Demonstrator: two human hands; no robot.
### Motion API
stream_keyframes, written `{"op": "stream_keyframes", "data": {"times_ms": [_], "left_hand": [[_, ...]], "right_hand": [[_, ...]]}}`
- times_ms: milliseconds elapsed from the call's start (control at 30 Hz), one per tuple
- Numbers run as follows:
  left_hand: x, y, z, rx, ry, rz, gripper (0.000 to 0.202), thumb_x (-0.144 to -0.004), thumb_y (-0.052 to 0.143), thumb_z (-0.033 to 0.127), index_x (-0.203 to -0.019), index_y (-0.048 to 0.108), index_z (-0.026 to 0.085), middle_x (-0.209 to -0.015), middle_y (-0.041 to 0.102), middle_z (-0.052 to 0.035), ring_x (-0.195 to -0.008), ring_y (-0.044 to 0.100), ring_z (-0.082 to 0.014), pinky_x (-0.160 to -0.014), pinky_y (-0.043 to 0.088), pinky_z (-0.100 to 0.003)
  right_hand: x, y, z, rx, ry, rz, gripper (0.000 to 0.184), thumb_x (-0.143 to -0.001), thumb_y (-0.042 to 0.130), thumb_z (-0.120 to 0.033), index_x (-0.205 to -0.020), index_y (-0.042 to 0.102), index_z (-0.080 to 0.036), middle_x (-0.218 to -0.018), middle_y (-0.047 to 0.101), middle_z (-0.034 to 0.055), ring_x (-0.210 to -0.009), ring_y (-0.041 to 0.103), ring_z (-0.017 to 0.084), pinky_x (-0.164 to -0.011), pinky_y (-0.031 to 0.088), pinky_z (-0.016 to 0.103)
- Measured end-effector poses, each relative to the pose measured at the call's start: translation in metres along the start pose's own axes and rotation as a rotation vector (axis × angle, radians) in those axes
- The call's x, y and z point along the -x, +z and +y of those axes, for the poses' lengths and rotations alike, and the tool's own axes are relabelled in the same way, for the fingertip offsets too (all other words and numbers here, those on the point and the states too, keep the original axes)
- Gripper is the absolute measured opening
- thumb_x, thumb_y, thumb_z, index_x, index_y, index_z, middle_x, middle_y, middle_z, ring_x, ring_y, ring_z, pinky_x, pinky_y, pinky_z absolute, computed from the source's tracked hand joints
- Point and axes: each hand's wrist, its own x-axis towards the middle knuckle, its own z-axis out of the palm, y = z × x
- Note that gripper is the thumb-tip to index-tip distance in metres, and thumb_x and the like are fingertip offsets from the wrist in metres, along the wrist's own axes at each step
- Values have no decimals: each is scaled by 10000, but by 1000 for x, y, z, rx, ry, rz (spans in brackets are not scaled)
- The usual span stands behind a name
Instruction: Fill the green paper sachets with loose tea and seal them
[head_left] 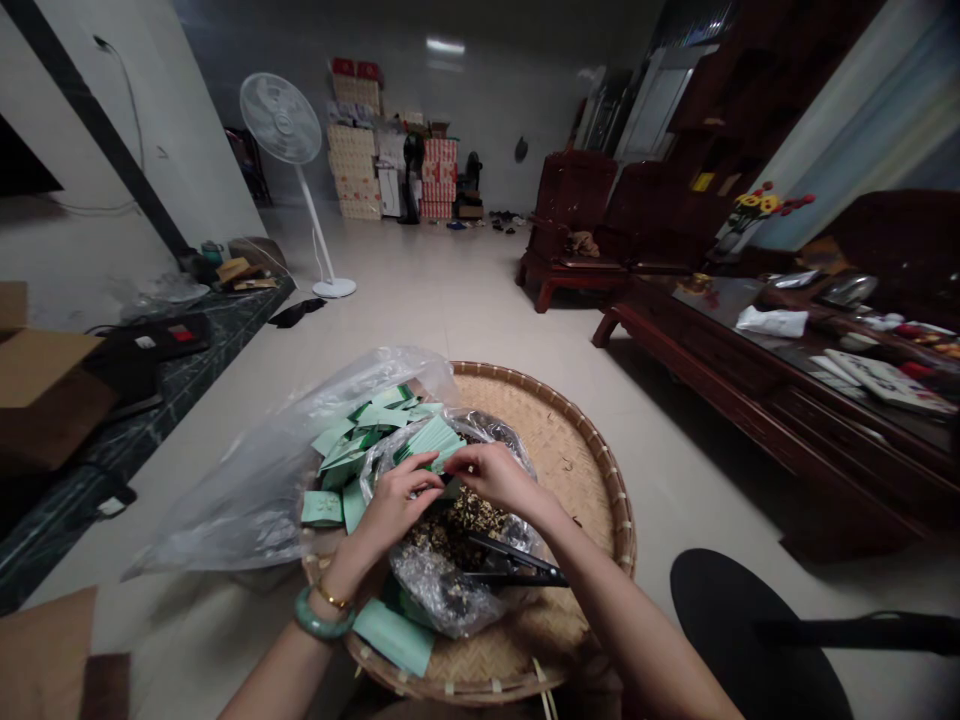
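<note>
R hand (491,476) grip was clamped on green pkts (430,440); L hand (394,505) grip unclear; dry mix (480,512) left in bag (439,585); qty done unclear.

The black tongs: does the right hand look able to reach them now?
Probably yes: the black tongs lie close to the right hand, mostly uncovered, though it is at the green packets.

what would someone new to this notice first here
Probably the round woven tray in the lower middle, with mint-green packets heaped at its left and a clear plastic bag of dark and pale bits on it. Over the bag, the left hand and right hand nearly meet, a green bangle on the left wrist. Beyond, at upper left, stands a white fan.
</note>
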Motion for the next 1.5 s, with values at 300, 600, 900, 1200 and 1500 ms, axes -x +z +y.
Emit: {"op": "stream_keyframes", "data": {"times_ms": [300,600,900,1200,1500], "left_hand": [[-3,0,0,85,7,37,97,-812,616,206,-779,706,192,-1004,712,-89,-961,652,-217,-878,507,-370],[-15,12,-9,534,-419,-101,483,-640,737,288,-1085,641,127,-876,726,-56,-783,667,-209,-734,536,-337],[-17,18,10,598,-509,-248,348,-602,735,285,-901,691,111,-824,720,-29,-764,635,-208,-750,499,-324],[-18,28,13,543,-503,-259,222,-556,760,232,-689,640,101,-621,606,15,-590,516,-127,-586,397,-233],[-15,26,6,501,-488,-232,326,-557,778,296,-807,692,105,-777,710,-50,-719,609,-198,-684,471,-285]], "right_hand": [[11,-1,1,207,-41,-105,302,-796,606,-105,-1082,622,-202,-927,693,49,-882,574,193,-739,427,259],[0,7,29,-259,83,157,86,-783,613,-124,-845,653,-167,-784,682,11,-709,621,134,-655,467,229],[0,5,29,-143,152,227,189,-768,693,-304,-898,711,-168,-848,688,46,-716,602,152,-660,456,254],[12,4,14,-122,-76,248,201,-850,614,-363,-821,740,-210,-765,717,42,-677,643,163,-647,492,260],[24,-23,25,-57,127,277,166,-833,625,-288,-939,719,-202,-921,708,68,-837,643,199,-746,495,311]]}}
